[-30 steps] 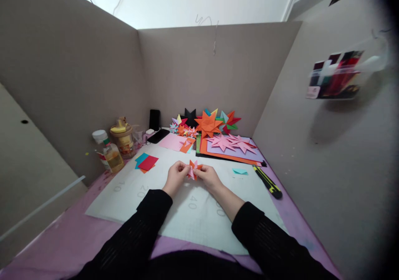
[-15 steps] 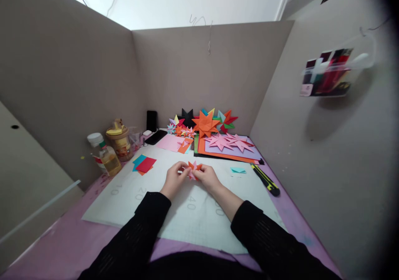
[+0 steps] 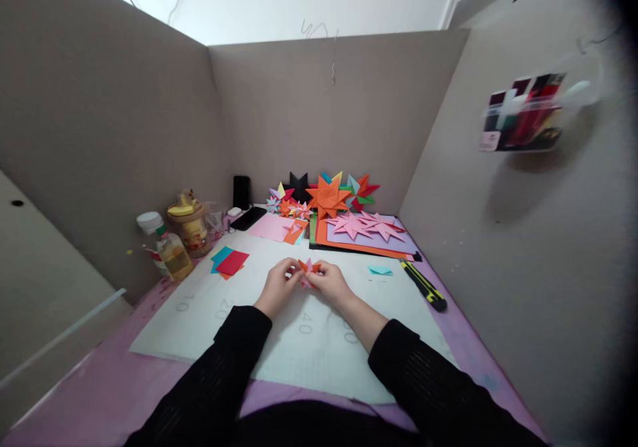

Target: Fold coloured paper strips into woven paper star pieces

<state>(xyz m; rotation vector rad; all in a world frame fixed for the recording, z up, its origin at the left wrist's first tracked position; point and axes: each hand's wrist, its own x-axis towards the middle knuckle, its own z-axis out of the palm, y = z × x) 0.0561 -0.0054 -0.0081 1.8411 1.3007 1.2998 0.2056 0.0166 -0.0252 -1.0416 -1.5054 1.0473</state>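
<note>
A small orange and pink folded paper star (image 3: 310,267) is held between both hands above the white sheet (image 3: 209,321). My left hand (image 3: 280,283) pinches its left side, thumb and fingertips on the paper. On the star's right side, my right hand (image 3: 331,281) grips with thumb and curled fingers. The fingers cover part of the star's lower half. A folded light blue paper piece (image 3: 380,270) lies to the right of my right hand. Red, blue and orange paper squares (image 3: 232,262) lie to the left of my left hand.
A yellow and black cutter (image 3: 423,286) lies at the right edge. Behind the hands are pink stars (image 3: 351,226) on stacked coloured sheets, with a large orange star (image 3: 329,196) and others behind. A bottle (image 3: 175,258), a jar (image 3: 193,229) and a phone (image 3: 248,218) stand or lie at left.
The star has tilted slightly between my fingers, and less of its lower part shows. Both hands keep their hold. The view has shifted very slightly.
</note>
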